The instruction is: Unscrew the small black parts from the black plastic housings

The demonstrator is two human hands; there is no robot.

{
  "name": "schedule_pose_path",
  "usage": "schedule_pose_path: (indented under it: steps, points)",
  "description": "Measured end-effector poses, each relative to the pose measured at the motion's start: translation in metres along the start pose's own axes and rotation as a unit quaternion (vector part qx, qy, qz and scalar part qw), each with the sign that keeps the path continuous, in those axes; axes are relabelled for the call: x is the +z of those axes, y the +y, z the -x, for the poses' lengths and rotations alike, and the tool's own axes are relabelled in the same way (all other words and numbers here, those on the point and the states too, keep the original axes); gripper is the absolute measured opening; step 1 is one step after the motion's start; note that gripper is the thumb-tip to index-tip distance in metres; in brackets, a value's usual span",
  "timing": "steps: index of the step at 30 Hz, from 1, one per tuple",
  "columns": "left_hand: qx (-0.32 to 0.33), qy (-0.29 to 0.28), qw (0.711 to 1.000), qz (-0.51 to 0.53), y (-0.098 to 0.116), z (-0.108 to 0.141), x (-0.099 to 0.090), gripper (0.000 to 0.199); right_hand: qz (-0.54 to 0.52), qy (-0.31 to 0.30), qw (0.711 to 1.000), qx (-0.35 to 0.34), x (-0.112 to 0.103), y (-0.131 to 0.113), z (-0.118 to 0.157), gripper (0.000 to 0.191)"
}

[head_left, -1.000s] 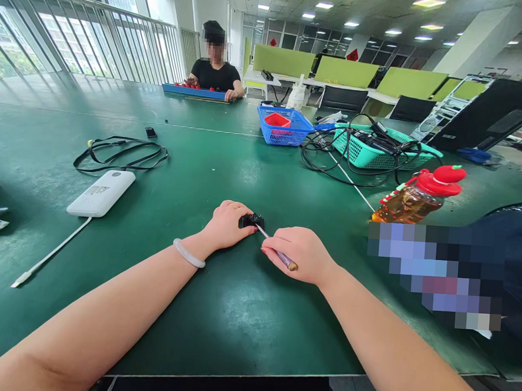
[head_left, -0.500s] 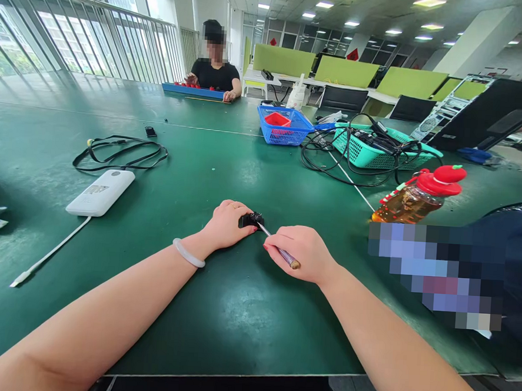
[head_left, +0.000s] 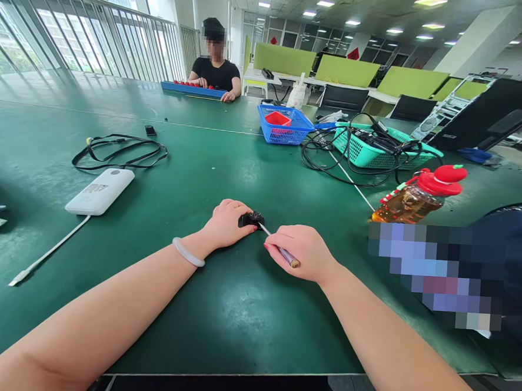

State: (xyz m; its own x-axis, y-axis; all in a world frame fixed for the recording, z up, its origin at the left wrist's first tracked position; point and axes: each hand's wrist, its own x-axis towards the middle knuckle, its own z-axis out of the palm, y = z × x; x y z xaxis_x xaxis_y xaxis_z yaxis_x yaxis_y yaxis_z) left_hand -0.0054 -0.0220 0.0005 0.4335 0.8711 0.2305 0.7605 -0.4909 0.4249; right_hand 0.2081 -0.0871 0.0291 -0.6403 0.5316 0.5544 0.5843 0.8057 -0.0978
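In the middle of the head view, my left hand point(head_left: 229, 224) is closed on a small black part point(head_left: 251, 219) resting on the green table point(head_left: 254, 313). Its exact kind is too small to make out, and my fingers cover its left side. My right hand point(head_left: 304, 252) grips a screwdriver point(head_left: 284, 250) with a thin metal shaft and a slim, purplish, brown-ended handle. The shaft slants up and left, and its tip touches or lies right at the black part. A pale bangle point(head_left: 188, 253) circles my left wrist.
Left of my hands lie a white power bank point(head_left: 101, 191) with a white cable and a looped black cord point(head_left: 120, 151). Beyond are a blue basket point(head_left: 285, 135) and a teal basket point(head_left: 365, 157) with cables. A red-capped bottle point(head_left: 413, 202) stands right. Across the table sits a person point(head_left: 216, 72).
My hands, the black part and the screwdriver look almost unmoved. Across the table, the person's hand over the blue tray has shifted slightly right.
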Motion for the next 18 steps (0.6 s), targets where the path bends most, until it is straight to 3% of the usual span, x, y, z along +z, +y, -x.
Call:
schedule_pose_path:
  steps: [7,11,14,16,18]
  points:
    - [0.001,-0.002,1.0,-0.001,0.0,0.0,0.001,0.033,-0.029,0.003,0.999,0.032,-0.001,0.001,0.0,0.023]
    - [0.001,-0.003,1.0,-0.002,-0.002,0.0,0.001,0.034,-0.146,0.049,0.981,0.121,0.001,0.003,0.0,0.021]
    - [0.0,-0.007,1.0,0.0,-0.004,-0.001,0.002,0.036,-0.255,0.095,0.93,0.247,0.005,0.012,0.001,0.023]
    - [-0.001,-0.008,1.0,0.003,-0.004,-0.001,0.002,0.036,-0.338,0.106,0.873,0.335,0.008,0.021,0.002,0.026]
    - [-0.002,-0.007,1.0,0.006,-0.003,-0.001,0.001,0.035,-0.418,0.101,0.82,0.377,0.011,0.03,0.003,0.03]
